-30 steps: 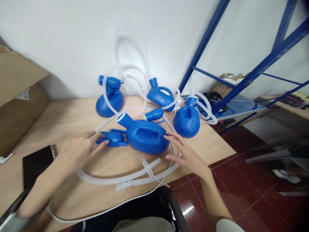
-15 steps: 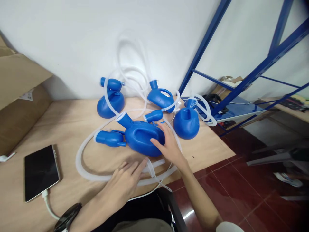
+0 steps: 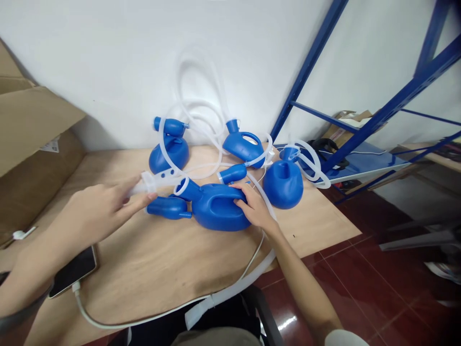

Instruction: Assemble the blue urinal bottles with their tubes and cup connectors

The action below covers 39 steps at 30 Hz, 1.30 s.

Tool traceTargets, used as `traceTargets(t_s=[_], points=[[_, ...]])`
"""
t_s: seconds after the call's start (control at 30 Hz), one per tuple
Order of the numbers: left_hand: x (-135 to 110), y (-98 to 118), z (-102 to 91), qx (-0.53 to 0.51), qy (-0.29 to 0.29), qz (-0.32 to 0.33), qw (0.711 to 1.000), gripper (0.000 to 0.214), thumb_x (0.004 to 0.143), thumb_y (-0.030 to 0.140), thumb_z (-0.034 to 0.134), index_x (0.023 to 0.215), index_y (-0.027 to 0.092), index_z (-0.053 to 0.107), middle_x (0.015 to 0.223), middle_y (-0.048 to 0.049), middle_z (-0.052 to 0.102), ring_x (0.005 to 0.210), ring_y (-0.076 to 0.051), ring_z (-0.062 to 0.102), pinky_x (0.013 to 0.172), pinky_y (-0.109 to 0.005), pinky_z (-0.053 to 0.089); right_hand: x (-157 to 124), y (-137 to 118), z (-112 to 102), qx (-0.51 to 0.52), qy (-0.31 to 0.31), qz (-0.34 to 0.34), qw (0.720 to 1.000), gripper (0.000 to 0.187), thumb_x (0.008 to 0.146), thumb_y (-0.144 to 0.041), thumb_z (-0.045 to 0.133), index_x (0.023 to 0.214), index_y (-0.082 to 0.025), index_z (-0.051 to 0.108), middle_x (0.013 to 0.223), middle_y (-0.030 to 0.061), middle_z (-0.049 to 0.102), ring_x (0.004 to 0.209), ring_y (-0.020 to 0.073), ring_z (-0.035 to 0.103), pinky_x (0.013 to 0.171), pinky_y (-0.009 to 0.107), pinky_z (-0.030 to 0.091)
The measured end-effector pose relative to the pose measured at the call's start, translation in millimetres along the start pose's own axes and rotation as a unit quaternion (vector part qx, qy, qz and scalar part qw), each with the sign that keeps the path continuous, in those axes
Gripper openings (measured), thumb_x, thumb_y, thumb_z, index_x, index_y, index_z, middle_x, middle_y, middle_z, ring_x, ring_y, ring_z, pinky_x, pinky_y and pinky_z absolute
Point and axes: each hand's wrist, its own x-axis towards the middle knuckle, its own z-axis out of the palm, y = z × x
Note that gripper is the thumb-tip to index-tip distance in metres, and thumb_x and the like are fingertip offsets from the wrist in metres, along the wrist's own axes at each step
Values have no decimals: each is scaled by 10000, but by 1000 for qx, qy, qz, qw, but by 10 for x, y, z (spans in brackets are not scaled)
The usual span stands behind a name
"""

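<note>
A blue plastic urinal bottle (image 3: 223, 214) lies on its side mid-table, its open white-rimmed mouth pointing up and left. My right hand (image 3: 254, 206) is closed around the rear of its handle. Left of the mouth, my left hand (image 3: 104, 206) pinches a translucent white plastic cap (image 3: 148, 182) with a holed strap stretching right. Just below the cap lies a loose blue funnel piece (image 3: 167, 207). Another blue funnel piece (image 3: 233, 173) with a hose rests behind the bottle. A translucent hose (image 3: 234, 288) hangs over the table's front edge near my lap.
More blue urinal bottles stand behind: one at back left (image 3: 169, 156), one at back centre (image 3: 243, 146), one at right (image 3: 283, 187). A cardboard box (image 3: 39, 125) is at left, a charging tablet (image 3: 75, 271) under my left forearm. A blue metal rack (image 3: 309, 67) rises at right.
My left hand moved up and left, from the front of the bottle to beside its mouth, and now holds the cap. The hose slid toward my lap. My right hand closed on the handle.
</note>
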Motion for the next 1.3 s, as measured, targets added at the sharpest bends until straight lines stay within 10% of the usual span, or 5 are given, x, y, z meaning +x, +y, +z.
traceTargets(t_s=[0.2,0.5,0.8,1.07,1.3], points=[[307,276,135,39,-166,65,983,767,982,767,276,1329,201,659,771,-99,738,766,-353,715,709,-397,477,-8,18,23,-4,-6,-10,1000,406,911,-203,526,1301,-243,632,1311,105,688,1227,318,626,1097,526,473],[510,369,545,49,-91,140,985,917,1014,759,149,1560,73,413,1284,-235,710,983,-381,747,818,-434,529,21,14,-16,-1,-29,2,1000,416,897,-200,525,1300,-246,617,1336,96,691,1223,317,629,1084,517,462],[586,363,655,103,-59,225,967,786,1045,696,112,1204,125,628,1024,-203,729,842,-353,716,707,-415,495,33,-26,-41,-18,-49,-17,999,415,906,-175,493,1305,-234,593,1307,110,703,1199,314,637,1065,516,472],[678,457,522,-50,-154,177,971,714,1020,733,191,1172,153,579,1021,-151,741,840,-304,729,793,-402,527,34,-14,-35,-22,-47,-22,998,431,890,-157,486,1305,-215,587,1313,122,703,1218,314,637,1077,519,475],[655,458,582,104,-119,164,974,924,835,783,637,1449,104,513,1226,-228,741,1040,-409,739,841,-441,554,3,-58,-7,-17,-13,18,1000,391,896,-186,496,1267,-218,616,1233,112,722,1158,304,664,1055,497,494]])
